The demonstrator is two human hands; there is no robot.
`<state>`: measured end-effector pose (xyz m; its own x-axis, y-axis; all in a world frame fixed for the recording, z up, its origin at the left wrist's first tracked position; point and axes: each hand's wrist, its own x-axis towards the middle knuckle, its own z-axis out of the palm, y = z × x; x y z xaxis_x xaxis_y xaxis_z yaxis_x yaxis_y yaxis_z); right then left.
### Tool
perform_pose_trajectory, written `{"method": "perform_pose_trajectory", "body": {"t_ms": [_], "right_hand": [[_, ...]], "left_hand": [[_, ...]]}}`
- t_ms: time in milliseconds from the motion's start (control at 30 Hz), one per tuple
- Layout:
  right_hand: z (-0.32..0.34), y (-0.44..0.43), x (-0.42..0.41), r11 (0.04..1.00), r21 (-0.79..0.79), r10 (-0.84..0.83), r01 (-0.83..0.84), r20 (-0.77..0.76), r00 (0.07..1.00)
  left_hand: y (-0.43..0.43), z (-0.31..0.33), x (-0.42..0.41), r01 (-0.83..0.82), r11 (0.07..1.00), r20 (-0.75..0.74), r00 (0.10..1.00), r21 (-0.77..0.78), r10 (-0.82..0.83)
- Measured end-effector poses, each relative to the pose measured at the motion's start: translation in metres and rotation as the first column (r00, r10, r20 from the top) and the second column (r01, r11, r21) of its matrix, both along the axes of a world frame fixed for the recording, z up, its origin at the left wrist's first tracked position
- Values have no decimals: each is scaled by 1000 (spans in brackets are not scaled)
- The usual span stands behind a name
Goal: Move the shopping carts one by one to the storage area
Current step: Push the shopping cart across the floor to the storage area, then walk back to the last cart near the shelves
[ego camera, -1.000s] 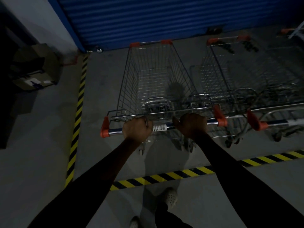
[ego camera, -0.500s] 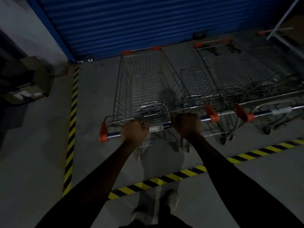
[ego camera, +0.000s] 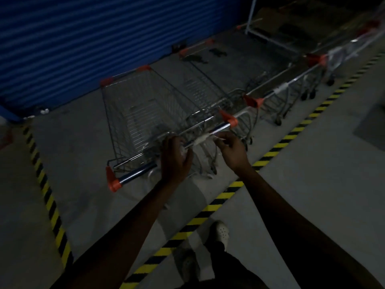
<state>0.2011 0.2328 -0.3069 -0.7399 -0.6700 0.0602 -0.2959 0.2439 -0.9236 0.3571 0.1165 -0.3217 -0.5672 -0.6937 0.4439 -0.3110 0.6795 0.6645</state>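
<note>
Ok, shopping cart (ego camera: 145, 113) sits parked inside the yellow-black floor stripe (ego camera: 208, 209), nose toward the blue roller shutter (ego camera: 83, 38), with a second cart (ego camera: 208, 86) just beside it on the right. Left hand (ego camera: 176, 159) is open, fingers loose over the handle bar (ego camera: 135, 174); right hand (ego camera: 232, 150) is also open, fingers relaxed near the bar, gripping nothing. Too blurred to tell whether the left fingers touch the bar.

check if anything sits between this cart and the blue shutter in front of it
Nothing visible does. The front of the cart stands close to the blue shutter, with only bare floor showing there. The neighbouring cart is at its right side, not ahead.
</note>
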Motion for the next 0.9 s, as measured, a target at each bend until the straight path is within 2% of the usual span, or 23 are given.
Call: {"method": "perform_pose_trajectory", "body": {"t_ms": [167,333,467,567,733,833,900], "right_hand": [[10,100,2,957,-37,-282,288,115,952],[47,219,4,829,-126,-527,545,151,836],[80,320,14,672,-211,-686,710,183,704],[103,398,34,555,-278,-769,784,187,611],[129,528,76,371,-356,-872,858,184,453],[135,605,102,277,-389,-914,879,174,365],[135,656,116,211,-393,-940,895,170,296]], "left_hand": [[69,2,-38,323,944,5,946,73,-324],[159,-1,-87,552,811,88,813,195,-575],[248,-12,-117,725,639,206,604,257,-770],[322,-17,-130,790,513,294,430,337,-854],[462,-26,-143,861,319,393,155,396,-906],[560,-22,-147,866,228,419,24,445,-908],[628,-18,-147,882,129,400,-71,453,-914]]}}
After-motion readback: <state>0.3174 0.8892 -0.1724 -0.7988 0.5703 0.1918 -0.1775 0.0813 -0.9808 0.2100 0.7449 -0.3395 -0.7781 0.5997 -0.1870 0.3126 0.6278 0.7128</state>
